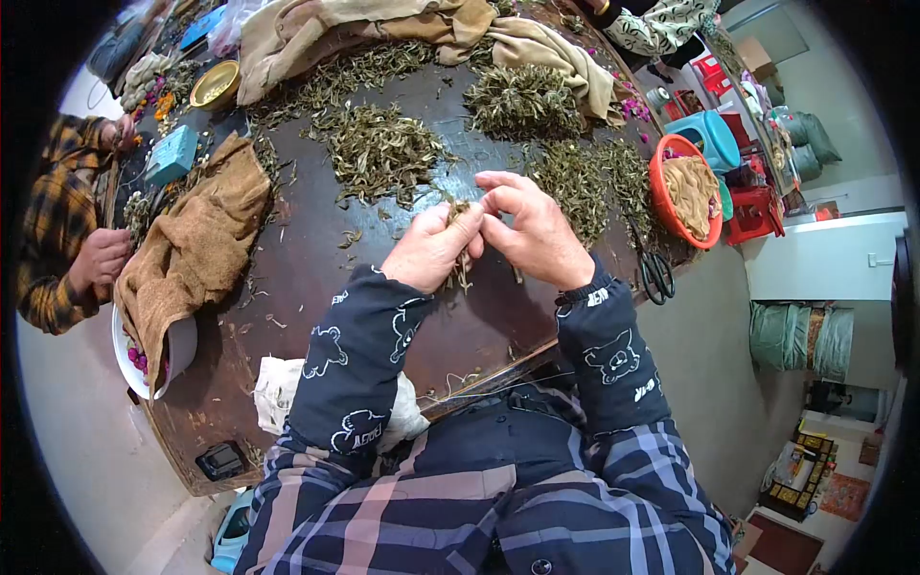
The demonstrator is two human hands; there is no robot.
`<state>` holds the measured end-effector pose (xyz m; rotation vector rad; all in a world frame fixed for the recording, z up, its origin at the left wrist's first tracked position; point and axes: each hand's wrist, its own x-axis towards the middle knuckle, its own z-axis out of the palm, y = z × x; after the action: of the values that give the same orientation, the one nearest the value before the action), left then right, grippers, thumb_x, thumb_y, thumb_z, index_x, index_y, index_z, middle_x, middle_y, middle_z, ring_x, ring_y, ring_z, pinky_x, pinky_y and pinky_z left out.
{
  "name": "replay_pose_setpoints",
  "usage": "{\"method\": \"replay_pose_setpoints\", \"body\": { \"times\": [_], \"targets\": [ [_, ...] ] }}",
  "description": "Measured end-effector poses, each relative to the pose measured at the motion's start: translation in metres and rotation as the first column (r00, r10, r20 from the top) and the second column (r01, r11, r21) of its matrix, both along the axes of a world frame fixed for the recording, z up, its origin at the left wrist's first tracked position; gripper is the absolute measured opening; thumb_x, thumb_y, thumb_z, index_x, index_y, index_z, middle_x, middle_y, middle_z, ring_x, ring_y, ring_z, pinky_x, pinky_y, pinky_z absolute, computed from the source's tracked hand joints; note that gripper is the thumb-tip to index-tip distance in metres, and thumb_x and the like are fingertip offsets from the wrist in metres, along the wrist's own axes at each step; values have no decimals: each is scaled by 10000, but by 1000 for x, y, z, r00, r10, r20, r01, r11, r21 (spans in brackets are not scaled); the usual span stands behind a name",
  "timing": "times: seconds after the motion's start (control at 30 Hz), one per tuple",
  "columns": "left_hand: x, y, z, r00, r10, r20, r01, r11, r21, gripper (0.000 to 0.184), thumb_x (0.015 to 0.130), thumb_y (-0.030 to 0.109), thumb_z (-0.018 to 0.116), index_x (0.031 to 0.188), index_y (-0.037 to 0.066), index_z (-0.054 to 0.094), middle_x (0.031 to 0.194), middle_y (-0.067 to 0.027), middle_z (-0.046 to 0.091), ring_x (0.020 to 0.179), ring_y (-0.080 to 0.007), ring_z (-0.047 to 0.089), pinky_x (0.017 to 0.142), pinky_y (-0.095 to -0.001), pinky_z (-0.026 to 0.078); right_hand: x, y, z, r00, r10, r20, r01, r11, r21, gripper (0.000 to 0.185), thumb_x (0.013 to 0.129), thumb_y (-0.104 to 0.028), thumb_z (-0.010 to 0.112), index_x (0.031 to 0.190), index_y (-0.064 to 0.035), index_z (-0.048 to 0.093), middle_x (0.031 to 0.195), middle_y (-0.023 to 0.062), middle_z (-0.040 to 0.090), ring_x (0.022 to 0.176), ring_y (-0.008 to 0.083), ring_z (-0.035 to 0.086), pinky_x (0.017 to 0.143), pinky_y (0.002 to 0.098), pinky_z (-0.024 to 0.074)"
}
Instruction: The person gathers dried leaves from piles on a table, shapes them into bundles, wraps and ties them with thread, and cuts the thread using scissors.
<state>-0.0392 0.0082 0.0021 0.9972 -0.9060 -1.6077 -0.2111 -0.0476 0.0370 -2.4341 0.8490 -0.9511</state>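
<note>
In the head view my left hand is closed around a small bunch of dried leaves, whose stems poke out below the fingers. My right hand meets it at the thumb, its fingertips pinched at the bunch; the exact contact is partly hidden. A loose heap of dried leaves lies just beyond my left hand. More leaves are spread past my right hand, with a stacked pile behind them. Black-handled scissors rest at the table's right edge.
An orange basin with a cloth stands at the right edge. On the left, a brown towel drapes over a white bucket. Another person's hand is beside it. A yellow bowl and beige cloths lie further back.
</note>
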Motion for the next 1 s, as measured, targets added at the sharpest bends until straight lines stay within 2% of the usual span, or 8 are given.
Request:
{"method": "replay_pose_setpoints", "body": {
  "times": [0.13, 0.3, 0.43, 0.63, 0.7, 0.77, 0.93, 1.0],
  "targets": [
    [14, 2, 2, 980, 2, 200, 0, 1000, -11, 279, 991, 295, 529, 852, 81, 642, 685, 2, 575, 585, -82, 482, 556, -218, 391, 6, 9, 3, 990, -7, 140, -28, 967, 252, 68, 832, -112, 646, 832, -44, 649, 976, 108, 696, 730, 256, 629, 646, 342, 500],
    [29, -2, 2, 819, 331, 469, -245, 940, -236, 268, 985, 285, 545, 856, 72, 643, 734, -15, 604, 619, -95, 515, 585, -232, 425, -9, 4, 5, 962, -153, -228, 258, 788, 559, 54, 835, -100, 632, 831, -47, 642, 1041, 109, 680, 775, 229, 624, 665, 324, 496],
    [32, -7, -5, 823, 486, 293, -430, 871, -236, 243, 980, 271, 552, 888, 65, 644, 749, -25, 614, 638, -95, 527, 589, -227, 428, 5, 18, -41, 836, -188, -516, 213, 977, -12, 59, 846, -91, 603, 844, -52, 647, 1024, 93, 682, 754, 200, 606, 650, 304, 486],
    [15, -6, -13, 940, 315, 131, -310, 949, -57, 227, 981, 257, 554, 908, 60, 640, 735, -22, 604, 627, -89, 521, 576, -218, 421, 12, -2, -25, 915, -107, -389, 106, 994, -23, 65, 849, -116, 608, 857, -59, 639, 937, 82, 670, 706, 216, 596, 625, 314, 483],
    [12, -5, -15, 962, 252, 103, -253, 968, -12, 227, 982, 253, 553, 899, 59, 635, 731, -21, 600, 622, -86, 519, 577, -213, 419, 16, -9, -14, 970, -26, -240, 39, 998, 47, 80, 851, -136, 616, 849, -56, 623, 900, 85, 656, 697, 235, 598, 621, 326, 484],
    [11, -4, -18, 999, -19, -28, 19, 1000, 8, 224, 988, 242, 543, 884, 61, 623, 725, -15, 595, 610, -77, 505, 583, -202, 413, 21, -16, -5, 996, 50, -79, -42, 993, 107, 105, 852, -156, 623, 842, -53, 607, 863, 88, 641, 689, 254, 601, 618, 338, 486],
    [20, -7, -11, 973, 207, -107, -199, 977, 76, 245, 1000, 274, 549, 889, 62, 600, 760, -19, 599, 602, -78, 498, 545, -202, 408, 29, -35, 2, 990, -71, -125, 119, 887, 445, 184, 853, -219, 639, 813, -48, 583, 816, 93, 632, 682, 288, 612, 612, 366, 491],
    [27, -11, -14, 956, 278, -93, -275, 960, 46, 243, 1002, 273, 545, 902, 58, 602, 771, -20, 604, 614, -77, 503, 557, -198, 411, 38, -43, -7, 969, -123, -213, 192, 919, 343, 190, 847, -220, 633, 804, -41, 582, 812, 106, 639, 689, 300, 619, 624, 376, 500]
  ]
}}
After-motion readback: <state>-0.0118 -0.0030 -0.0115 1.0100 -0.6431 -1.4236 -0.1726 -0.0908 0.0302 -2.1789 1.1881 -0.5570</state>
